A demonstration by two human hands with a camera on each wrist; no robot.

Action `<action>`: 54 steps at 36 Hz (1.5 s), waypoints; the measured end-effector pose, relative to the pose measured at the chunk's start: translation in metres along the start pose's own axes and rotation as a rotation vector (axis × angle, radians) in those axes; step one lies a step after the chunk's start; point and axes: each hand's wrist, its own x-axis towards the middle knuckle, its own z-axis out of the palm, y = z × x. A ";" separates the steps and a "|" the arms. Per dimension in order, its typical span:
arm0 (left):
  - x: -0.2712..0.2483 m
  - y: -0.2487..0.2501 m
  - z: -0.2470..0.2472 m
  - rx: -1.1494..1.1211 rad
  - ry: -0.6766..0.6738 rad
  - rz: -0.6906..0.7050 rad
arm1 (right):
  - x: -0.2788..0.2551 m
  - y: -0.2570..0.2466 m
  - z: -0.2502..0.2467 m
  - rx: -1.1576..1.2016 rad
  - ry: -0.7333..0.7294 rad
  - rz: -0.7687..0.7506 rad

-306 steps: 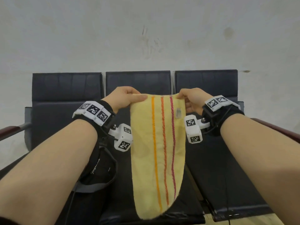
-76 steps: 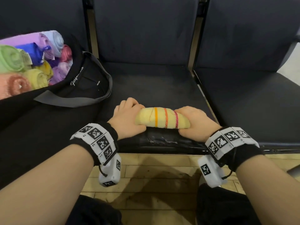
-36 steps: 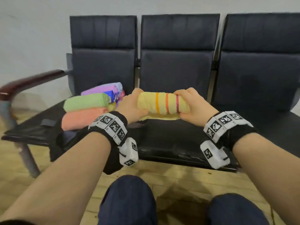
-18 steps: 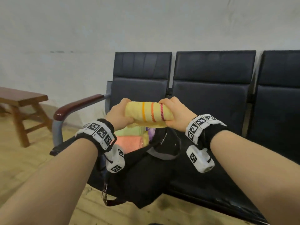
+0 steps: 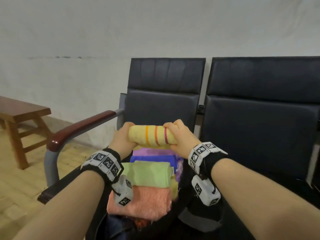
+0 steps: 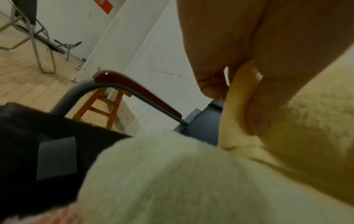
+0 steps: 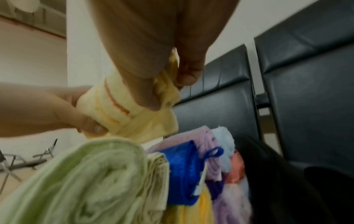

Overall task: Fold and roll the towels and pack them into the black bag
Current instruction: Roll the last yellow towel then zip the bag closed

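Both hands — left hand (image 5: pixel 123 139) & right hand (image 5: pixel 180 138) — clamp the ends of the rolled yellow towel (image 5: pixel 152 139), now lower vs. 0.5 s ago, just above rolled towels (image 5: pixel 149 175) stacked in the black bag (image 5: pixel 199 217) — not yet packed.

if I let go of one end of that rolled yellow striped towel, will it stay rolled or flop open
Probably loosens: the yellow towel is soft terry held at both ends by the left hand and right hand, and a loose flap already hangs beneath. Likely light, not slippery.
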 end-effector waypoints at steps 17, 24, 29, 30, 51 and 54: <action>0.031 -0.049 0.049 -0.094 -0.300 -0.411 | 0.017 0.015 0.051 0.212 -0.482 0.562; 0.032 -0.057 0.047 0.178 -0.190 -0.315 | 0.011 0.005 0.042 -0.051 -0.238 0.166; 0.033 -0.054 0.032 0.117 -0.100 -0.092 | 0.013 -0.004 0.043 -0.035 -0.334 0.007; 0.032 -0.051 0.029 0.147 -0.154 -0.039 | 0.014 -0.007 0.046 -0.108 -0.403 -0.005; -0.004 -0.034 0.061 0.372 -0.192 0.059 | 0.005 -0.002 0.062 0.377 -0.190 0.374; -0.019 -0.018 0.044 0.129 0.077 0.047 | -0.004 0.012 0.044 0.335 0.045 0.483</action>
